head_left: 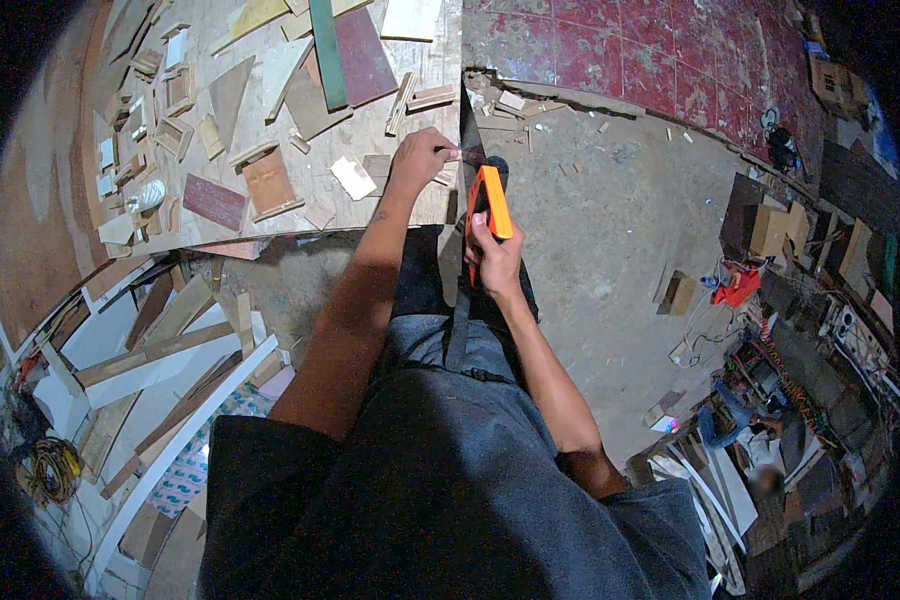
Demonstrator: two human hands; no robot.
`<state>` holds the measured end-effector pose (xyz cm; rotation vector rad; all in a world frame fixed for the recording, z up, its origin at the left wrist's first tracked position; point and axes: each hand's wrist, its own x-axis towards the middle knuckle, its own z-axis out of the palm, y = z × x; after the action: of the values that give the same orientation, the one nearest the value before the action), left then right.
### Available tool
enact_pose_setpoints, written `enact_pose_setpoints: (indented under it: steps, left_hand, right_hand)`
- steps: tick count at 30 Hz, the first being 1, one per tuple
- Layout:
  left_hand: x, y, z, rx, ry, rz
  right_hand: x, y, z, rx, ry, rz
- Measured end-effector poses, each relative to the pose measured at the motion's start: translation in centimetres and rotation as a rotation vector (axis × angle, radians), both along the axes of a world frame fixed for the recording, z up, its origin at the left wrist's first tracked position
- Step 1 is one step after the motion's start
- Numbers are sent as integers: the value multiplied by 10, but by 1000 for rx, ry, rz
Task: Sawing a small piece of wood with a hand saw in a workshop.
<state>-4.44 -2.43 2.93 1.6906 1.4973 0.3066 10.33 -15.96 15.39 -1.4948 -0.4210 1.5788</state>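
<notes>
Dark shirt (450, 480) cloth lies nearest. Beyond it stands the bench (430, 62), with a maroon board (370, 62) and a green strip (327, 55) by its far edge. The left hand (420, 160) is at the right edge, fingers bent; I cannot tell whether they pinch anything. The right hand (495, 255), just off that edge, is wrapped around an orange tool (496, 200). Its long axis runs away from the body, far end leaning slightly left. I judge the step in hand to be working the tool beside the edge; the next move calls for a firm right grip and careful left fingers. Smallest, a white scrap (352, 178) lies near the front edge.
</notes>
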Motion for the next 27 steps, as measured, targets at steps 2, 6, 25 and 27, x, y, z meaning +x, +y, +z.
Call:
enact_pose_setpoints:
  steps: [2,6,25,27]
  left_hand:
    - [0,0,-1,25,-8,-2]
    - [1,0,-3,54,-7,-9]
    - [-3,3,4,9,22,-48]
    - [-4,3,3,8,25,-39]
  right_hand:
    - [-3,6,-3,25,-40,43]
    - [-12,19,16,1,26,-9]
    - [-5,16,-4,-2,-150,64]
    - [-5,13,3,-20,-146,52]
